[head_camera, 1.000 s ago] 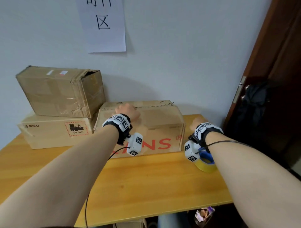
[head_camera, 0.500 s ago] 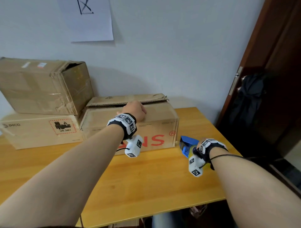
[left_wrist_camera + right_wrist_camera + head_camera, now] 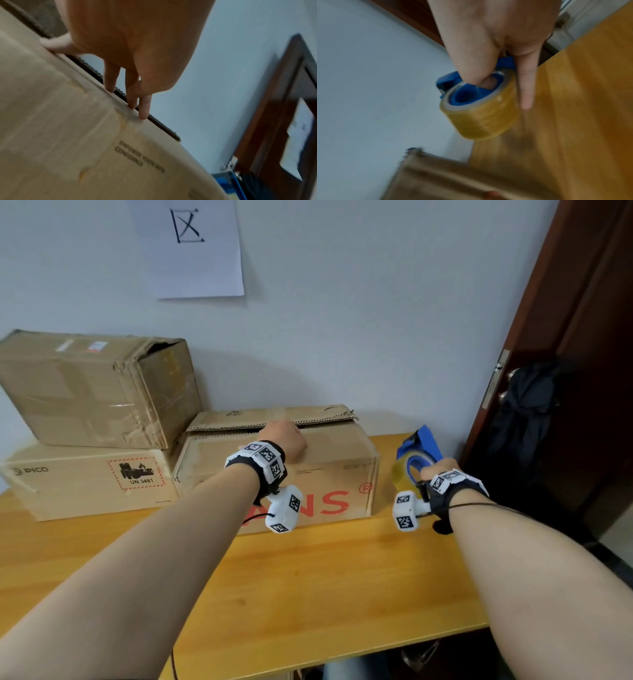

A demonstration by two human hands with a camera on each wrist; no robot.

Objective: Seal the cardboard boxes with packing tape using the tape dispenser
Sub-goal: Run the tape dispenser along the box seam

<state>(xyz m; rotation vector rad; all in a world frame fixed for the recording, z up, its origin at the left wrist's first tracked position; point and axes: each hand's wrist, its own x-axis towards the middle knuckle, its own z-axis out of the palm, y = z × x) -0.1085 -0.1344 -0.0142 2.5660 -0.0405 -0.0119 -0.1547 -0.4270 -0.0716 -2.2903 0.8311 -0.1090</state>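
Observation:
A cardboard box (image 3: 329,474) with red letters stands on the wooden table (image 3: 308,577), its top flaps not quite meeting. My left hand (image 3: 284,436) rests on the near top flap, fingertips (image 3: 143,115) pressing along its edge beside the dark gap. The box (image 3: 60,135) fills the left wrist view. My right hand (image 3: 438,467) holds a blue tape dispenser (image 3: 419,451) with a yellowish tape roll (image 3: 481,119) lifted above the table, just right of the box. Fingers (image 3: 471,67) hook through the roll's core, and one finger lies straight along its side.
Two more cardboard boxes sit at the left, a taped one (image 3: 99,388) stacked on a flat PICO box (image 3: 85,481). A dark wooden door (image 3: 582,371) with a bag hung on its handle stands at the right. The wall is right behind the boxes.
My right hand picked the tape dispenser up from the table and raised it beside the box. My left hand stayed on the box top flap. The head view shifted.

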